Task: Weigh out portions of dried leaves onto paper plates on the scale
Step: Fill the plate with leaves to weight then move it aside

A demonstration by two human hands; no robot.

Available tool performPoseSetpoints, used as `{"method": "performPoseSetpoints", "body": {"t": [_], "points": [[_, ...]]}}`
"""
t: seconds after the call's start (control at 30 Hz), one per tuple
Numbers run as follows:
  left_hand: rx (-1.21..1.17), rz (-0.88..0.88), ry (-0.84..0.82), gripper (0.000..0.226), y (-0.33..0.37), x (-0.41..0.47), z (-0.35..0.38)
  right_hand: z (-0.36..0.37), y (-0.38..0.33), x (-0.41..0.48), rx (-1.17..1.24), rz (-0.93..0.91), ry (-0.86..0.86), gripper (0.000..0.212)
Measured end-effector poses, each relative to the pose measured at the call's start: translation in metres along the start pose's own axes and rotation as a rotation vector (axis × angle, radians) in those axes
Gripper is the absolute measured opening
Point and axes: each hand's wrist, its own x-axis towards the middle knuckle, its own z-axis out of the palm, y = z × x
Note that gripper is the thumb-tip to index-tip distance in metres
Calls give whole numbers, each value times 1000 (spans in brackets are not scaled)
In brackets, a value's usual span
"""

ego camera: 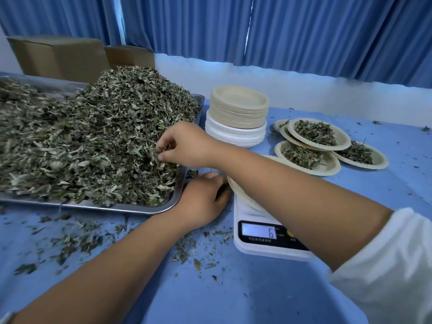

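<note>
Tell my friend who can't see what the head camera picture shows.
A person's right hand pinches dried leaves from a heaped metal tray, its arm crossing a paper plate on a scale. The left hand rests on the blue table beside the scale.

The head-worn camera is looking forward and down at close range over the table [233, 298], taking in the tray [93, 208] at left, the scale [257, 252] lower right, curtains [304, 31] behind.
</note>
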Motion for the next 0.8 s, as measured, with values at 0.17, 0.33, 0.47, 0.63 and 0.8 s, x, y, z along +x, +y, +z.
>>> {"method": "performPoseSetpoints", "body": {"t": [0.17, 0.33, 0.47, 0.63, 0.8], "points": [[-12, -8, -72, 19, -3, 1, -1, -22, 5, -23, 329, 110, 105, 7], [48, -55, -77, 26, -3, 2, 1, -59, 31, -65, 347, 137, 149, 6], [80, -98, -85, 28, -5, 4, 2, -81, 62, -104, 130, 234, 102, 4], [75, -111, -113, 27, -5, 3, 2, -91, 92, -124, 1, 334, 80, 14], [54, -99, -117, 27, -4, 3, 1, -93, 99, -129, -24, 369, -88, 22]]}}
